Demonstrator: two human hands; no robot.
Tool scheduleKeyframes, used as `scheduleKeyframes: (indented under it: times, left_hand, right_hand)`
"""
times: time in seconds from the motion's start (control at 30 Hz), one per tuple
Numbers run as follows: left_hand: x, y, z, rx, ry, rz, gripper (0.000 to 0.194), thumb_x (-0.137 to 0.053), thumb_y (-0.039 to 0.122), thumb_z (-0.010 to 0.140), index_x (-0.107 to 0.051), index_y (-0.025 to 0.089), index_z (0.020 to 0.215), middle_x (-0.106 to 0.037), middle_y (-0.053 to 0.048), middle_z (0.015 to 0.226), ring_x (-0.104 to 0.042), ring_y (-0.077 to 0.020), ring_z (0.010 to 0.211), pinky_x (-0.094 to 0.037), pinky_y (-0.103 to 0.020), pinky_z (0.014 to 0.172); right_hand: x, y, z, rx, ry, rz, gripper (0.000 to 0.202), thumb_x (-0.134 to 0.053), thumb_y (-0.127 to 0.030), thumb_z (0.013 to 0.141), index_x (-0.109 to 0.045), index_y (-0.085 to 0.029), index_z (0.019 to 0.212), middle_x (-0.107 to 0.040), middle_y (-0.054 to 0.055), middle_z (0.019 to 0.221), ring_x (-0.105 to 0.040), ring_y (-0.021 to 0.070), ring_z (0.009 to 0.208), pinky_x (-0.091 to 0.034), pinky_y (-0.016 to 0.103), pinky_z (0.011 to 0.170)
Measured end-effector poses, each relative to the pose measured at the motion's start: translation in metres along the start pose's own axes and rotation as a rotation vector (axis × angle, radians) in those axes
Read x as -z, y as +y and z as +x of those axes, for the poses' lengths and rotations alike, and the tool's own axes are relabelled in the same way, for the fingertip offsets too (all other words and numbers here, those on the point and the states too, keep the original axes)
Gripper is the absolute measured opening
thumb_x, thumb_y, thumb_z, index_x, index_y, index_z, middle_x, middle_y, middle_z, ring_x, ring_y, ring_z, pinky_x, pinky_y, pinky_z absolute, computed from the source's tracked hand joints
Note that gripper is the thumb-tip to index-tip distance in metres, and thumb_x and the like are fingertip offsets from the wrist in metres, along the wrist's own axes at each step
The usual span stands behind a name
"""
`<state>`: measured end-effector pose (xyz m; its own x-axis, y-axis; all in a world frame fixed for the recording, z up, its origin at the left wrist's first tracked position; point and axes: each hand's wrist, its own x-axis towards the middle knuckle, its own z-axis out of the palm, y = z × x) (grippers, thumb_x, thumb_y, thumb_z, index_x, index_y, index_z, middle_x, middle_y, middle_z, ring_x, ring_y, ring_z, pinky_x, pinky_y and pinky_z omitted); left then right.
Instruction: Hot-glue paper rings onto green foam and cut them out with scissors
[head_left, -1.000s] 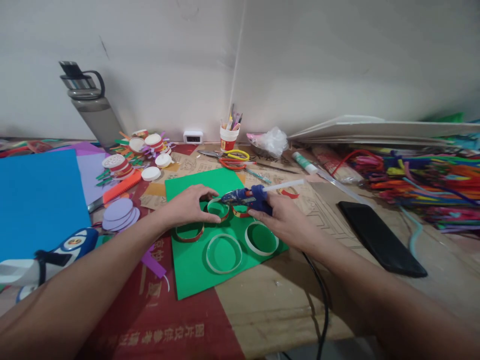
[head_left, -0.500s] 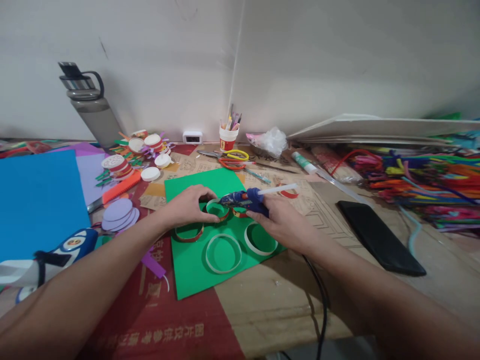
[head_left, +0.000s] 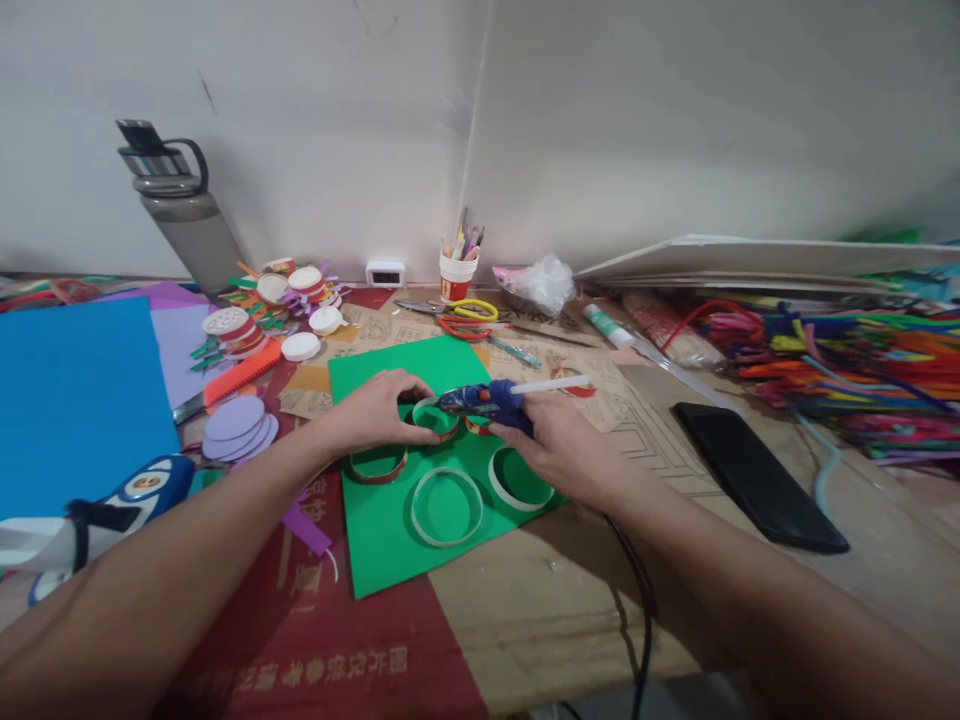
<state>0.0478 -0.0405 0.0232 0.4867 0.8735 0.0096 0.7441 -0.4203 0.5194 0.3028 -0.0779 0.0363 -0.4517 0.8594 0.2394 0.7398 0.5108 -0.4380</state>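
Observation:
A green sheet [head_left: 390, 560] lies on the cardboard-covered table with several rings cut from paper cups on it. My left hand [head_left: 386, 408] has its thumb and fingers around one small red-edged paper ring [head_left: 448, 434], steadying it on the sheet. In my right hand [head_left: 559, 435] is a blue hot glue gun [head_left: 487, 400], a white glue stick [head_left: 555, 384] poking out of its back. Its nozzle points into the ring by my left fingers; whether glue is coming out is too small to see. A white ring [head_left: 448, 508] lies nearer me.
At left are purple discs [head_left: 234, 420], an orange-handled cutter [head_left: 244, 372] and a blue sheet [head_left: 75, 400]. Scissors [head_left: 472, 312] and a pen cup [head_left: 456, 275] stand behind. A black phone [head_left: 757, 475] and colourful pipe cleaners [head_left: 840, 360] occupy the right. The gun's black cord [head_left: 643, 600] hangs over the front edge.
The glue gun and my right hand have shifted very slightly to the left. My left hand and the ring stay put.

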Motion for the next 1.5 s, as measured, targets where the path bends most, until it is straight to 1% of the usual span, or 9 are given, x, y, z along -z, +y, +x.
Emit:
scheduleKeyframes:
  times: [0.13, 0.23, 0.53, 0.73, 0.93, 1.07, 1.23, 1.37, 1.5]
  left_hand:
    - [0.000, 0.000, 0.000, 0.003, -0.001, 0.000, 0.053, -0.073, 0.060, 0.067, -0.066, 0.022, 0.103, -0.066, -0.005, 0.106, -0.059, -0.0268, 0.102, -0.046, -0.037, 0.087]
    - [0.000, 0.001, 0.001, 0.003, -0.002, -0.004, 0.053, -0.073, 0.060, 0.067, -0.066, 0.022, 0.103, -0.067, -0.005, 0.106, -0.059, -0.0268, 0.103, -0.046, -0.037, 0.087]
    - [0.000, -0.001, 0.001, -0.011, -0.009, 0.009, 0.052, -0.073, 0.060, 0.068, -0.066, 0.022, 0.102, -0.066, -0.006, 0.106, -0.059, -0.0263, 0.102, -0.045, -0.037, 0.087]
    - [0.000, -0.001, 0.001, -0.009, -0.009, -0.005, 0.050, -0.074, 0.056, 0.067, -0.067, 0.022, 0.103, -0.066, -0.006, 0.105, -0.059, -0.0253, 0.100, -0.045, -0.036, 0.085]
    - [0.001, 0.001, 0.001, -0.004, -0.013, 0.001, 0.053, -0.074, 0.059, 0.066, -0.068, 0.022, 0.104, -0.066, -0.006, 0.105, -0.059, -0.0259, 0.101, -0.045, -0.036, 0.084]
    - [0.001, 0.001, 0.002, 0.002, -0.016, -0.006, 0.055, -0.074, 0.060, 0.066, -0.069, 0.021, 0.104, -0.066, -0.006, 0.104, -0.059, -0.0262, 0.100, -0.045, -0.034, 0.081]
    - [0.000, -0.001, 0.002, -0.005, -0.021, -0.005, 0.056, -0.073, 0.062, 0.065, -0.069, 0.021, 0.103, -0.066, -0.006, 0.103, -0.059, -0.0268, 0.101, -0.044, -0.034, 0.082]
    - [0.000, 0.000, 0.002, 0.014, -0.019, 0.009, 0.055, -0.073, 0.062, 0.065, -0.068, 0.022, 0.103, -0.066, -0.005, 0.103, -0.058, -0.0259, 0.100, -0.044, -0.034, 0.083]
    - [0.000, 0.002, 0.001, 0.023, -0.021, 0.002, 0.056, -0.074, 0.061, 0.065, -0.068, 0.022, 0.105, -0.065, -0.005, 0.103, -0.058, -0.0253, 0.099, -0.044, -0.033, 0.082]
  right_hand:
    - [-0.003, -0.002, 0.000, 0.007, -0.041, -0.021, 0.017, -0.054, -0.031, 0.092, -0.065, -0.017, 0.094, -0.072, 0.015, 0.097, -0.066, 0.0294, 0.093, -0.049, 0.042, 0.080]
    - [-0.005, -0.005, 0.002, 0.007, -0.045, -0.027, 0.018, -0.054, -0.030, 0.092, -0.065, -0.017, 0.099, -0.072, 0.015, 0.102, -0.066, 0.0303, 0.096, -0.049, 0.044, 0.083]
    - [-0.009, -0.005, 0.002, 0.014, -0.057, -0.075, 0.021, -0.051, -0.028, 0.094, -0.064, -0.018, 0.107, -0.072, 0.016, 0.107, -0.067, 0.0309, 0.098, -0.051, 0.045, 0.085]
    - [-0.007, -0.005, 0.001, 0.026, -0.058, -0.116, 0.024, -0.049, -0.027, 0.094, -0.063, -0.017, 0.110, -0.071, 0.016, 0.108, -0.067, 0.0320, 0.100, -0.051, 0.046, 0.086]
    - [-0.008, -0.005, 0.003, -0.004, -0.072, -0.145, 0.023, -0.051, -0.027, 0.094, -0.064, -0.015, 0.107, -0.072, 0.018, 0.106, -0.067, 0.0323, 0.097, -0.050, 0.045, 0.084]
    - [-0.010, -0.008, 0.004, 0.007, -0.064, -0.144, 0.020, -0.051, -0.027, 0.094, -0.063, -0.018, 0.106, -0.072, 0.014, 0.105, -0.068, 0.0291, 0.095, -0.051, 0.041, 0.082]
    - [-0.012, -0.011, 0.003, 0.044, -0.034, -0.160, 0.020, -0.049, -0.025, 0.095, -0.062, -0.016, 0.107, -0.072, 0.013, 0.101, -0.068, 0.0270, 0.092, -0.051, 0.037, 0.079]
    - [-0.016, -0.011, 0.004, 0.097, -0.012, -0.174, 0.019, -0.049, -0.025, 0.095, -0.063, -0.017, 0.105, -0.072, 0.012, 0.099, -0.068, 0.0261, 0.090, -0.051, 0.037, 0.078]
    - [-0.015, -0.010, 0.004, 0.107, 0.004, -0.180, 0.019, -0.049, -0.024, 0.095, -0.063, -0.017, 0.105, -0.072, 0.012, 0.099, -0.068, 0.0266, 0.091, -0.051, 0.038, 0.080]
